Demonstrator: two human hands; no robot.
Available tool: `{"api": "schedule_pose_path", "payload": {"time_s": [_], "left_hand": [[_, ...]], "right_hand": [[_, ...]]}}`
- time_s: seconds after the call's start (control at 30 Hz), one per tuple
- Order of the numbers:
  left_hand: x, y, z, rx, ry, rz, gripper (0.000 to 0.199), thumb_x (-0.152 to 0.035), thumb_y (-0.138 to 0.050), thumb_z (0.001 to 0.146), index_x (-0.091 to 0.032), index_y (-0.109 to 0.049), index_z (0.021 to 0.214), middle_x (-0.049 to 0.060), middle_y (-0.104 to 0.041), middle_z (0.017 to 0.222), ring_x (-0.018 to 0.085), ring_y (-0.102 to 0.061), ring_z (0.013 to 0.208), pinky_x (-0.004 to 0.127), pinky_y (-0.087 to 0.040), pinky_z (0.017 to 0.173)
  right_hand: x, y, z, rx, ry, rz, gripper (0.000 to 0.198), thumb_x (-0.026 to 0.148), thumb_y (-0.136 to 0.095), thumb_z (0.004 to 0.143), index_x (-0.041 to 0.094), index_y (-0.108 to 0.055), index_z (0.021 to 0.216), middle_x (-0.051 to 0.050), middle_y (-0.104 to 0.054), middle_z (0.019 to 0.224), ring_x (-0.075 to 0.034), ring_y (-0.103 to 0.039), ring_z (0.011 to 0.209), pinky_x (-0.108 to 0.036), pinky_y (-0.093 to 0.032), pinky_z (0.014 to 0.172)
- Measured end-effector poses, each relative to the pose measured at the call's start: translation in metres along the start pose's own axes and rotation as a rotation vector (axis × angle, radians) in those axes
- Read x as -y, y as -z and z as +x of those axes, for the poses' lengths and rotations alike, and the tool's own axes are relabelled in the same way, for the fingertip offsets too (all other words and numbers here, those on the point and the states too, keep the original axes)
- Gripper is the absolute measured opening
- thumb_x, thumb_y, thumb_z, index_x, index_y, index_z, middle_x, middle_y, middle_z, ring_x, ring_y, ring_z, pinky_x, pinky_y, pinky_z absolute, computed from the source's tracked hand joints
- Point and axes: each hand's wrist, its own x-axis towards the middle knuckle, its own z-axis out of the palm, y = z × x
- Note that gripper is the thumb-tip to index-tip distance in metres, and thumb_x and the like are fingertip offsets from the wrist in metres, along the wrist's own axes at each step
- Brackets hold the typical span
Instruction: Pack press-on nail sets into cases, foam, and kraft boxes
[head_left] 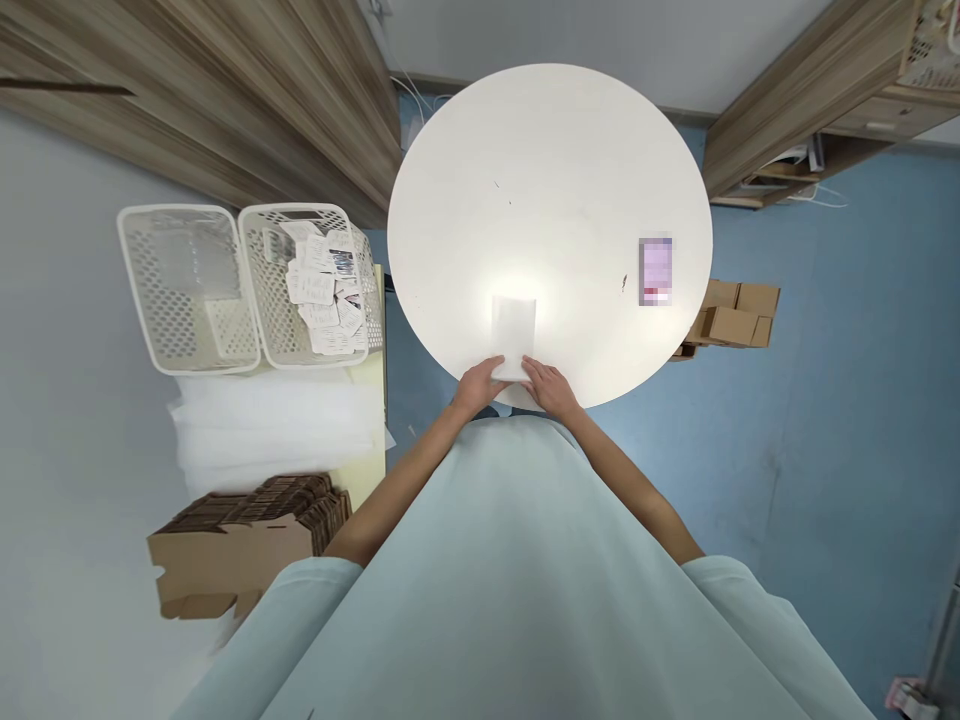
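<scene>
A small white translucent rectangle, foam or plastic sheet point(514, 330), lies at the near edge of the round white table point(540, 160). My left hand point(478, 386) grips its near left corner, fingers bent inward over the edge. On the opposite side, my right hand point(551, 385) closes around the near right corner in the same way. The far part of the sheet rests flat on the tabletop. Whether it is one layer or a folded sleeve, I cannot tell.
Two white plastic baskets point(250, 290) stand at left, one with many white printed cards point(319, 285). White foam sheets point(277, 420) and stacked flat cardboard boxes point(232, 560) lie nearer. A blurred pinkish item point(656, 270) is on the table's right; folded cardboard boxes point(739, 315) sit beyond.
</scene>
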Motion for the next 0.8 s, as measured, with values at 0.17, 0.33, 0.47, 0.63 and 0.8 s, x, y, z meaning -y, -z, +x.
{"api": "schedule_pose_path", "payload": {"time_s": [0.17, 0.33, 0.47, 0.63, 0.8], "left_hand": [[-0.009, 0.008, 0.021, -0.072, 0.135, -0.072, 0.032, -0.041, -0.074, 0.097, -0.023, -0.078, 0.123, 0.009, -0.079, 0.125, 0.028, -0.074, 0.108, 0.039, -0.056, 0.099], [-0.017, 0.008, 0.039, -0.121, 0.289, 0.046, 0.033, -0.051, -0.072, 0.097, -0.019, -0.072, 0.091, 0.012, -0.075, 0.1, 0.027, -0.068, 0.09, 0.036, -0.052, 0.079], [-0.023, 0.007, 0.048, -0.109, 0.306, 0.073, 0.032, -0.051, -0.069, 0.099, -0.02, -0.067, 0.093, 0.012, -0.071, 0.1, 0.029, -0.067, 0.093, 0.039, -0.051, 0.082], [-0.029, 0.008, 0.058, -0.233, 0.203, 0.15, 0.049, -0.039, -0.072, 0.098, -0.016, -0.057, 0.139, 0.023, -0.061, 0.145, 0.039, -0.061, 0.132, 0.049, -0.053, 0.105], [-0.024, 0.014, 0.072, -0.016, -0.167, 0.225, 0.056, -0.018, -0.054, 0.101, -0.015, -0.049, 0.157, 0.021, -0.048, 0.167, 0.036, -0.042, 0.158, 0.054, -0.035, 0.13]], "right_hand": [[0.006, 0.005, 0.021, -0.073, -0.18, 0.042, 0.047, 0.041, -0.033, 0.117, 0.016, -0.059, 0.147, -0.018, -0.069, 0.143, -0.029, -0.069, 0.125, -0.043, -0.058, 0.103], [0.013, 0.005, 0.038, -0.157, -0.359, 0.094, 0.04, 0.041, -0.039, 0.116, 0.015, -0.061, 0.139, -0.017, -0.064, 0.138, -0.026, -0.071, 0.108, -0.036, -0.061, 0.082], [0.013, 0.011, 0.053, -0.172, -0.465, 0.144, 0.04, 0.038, -0.044, 0.113, 0.017, -0.058, 0.145, -0.017, -0.06, 0.141, -0.026, -0.072, 0.102, -0.039, -0.062, 0.083], [0.011, 0.025, 0.074, -0.18, -0.322, 0.028, 0.053, 0.022, -0.049, 0.108, 0.017, -0.046, 0.161, -0.023, -0.045, 0.166, -0.037, -0.054, 0.146, -0.054, -0.056, 0.11], [0.004, 0.032, 0.078, -0.033, -0.079, -0.039, 0.055, 0.013, -0.042, 0.107, 0.016, -0.049, 0.162, -0.019, -0.05, 0.167, -0.032, -0.043, 0.158, -0.056, -0.043, 0.126]]}}
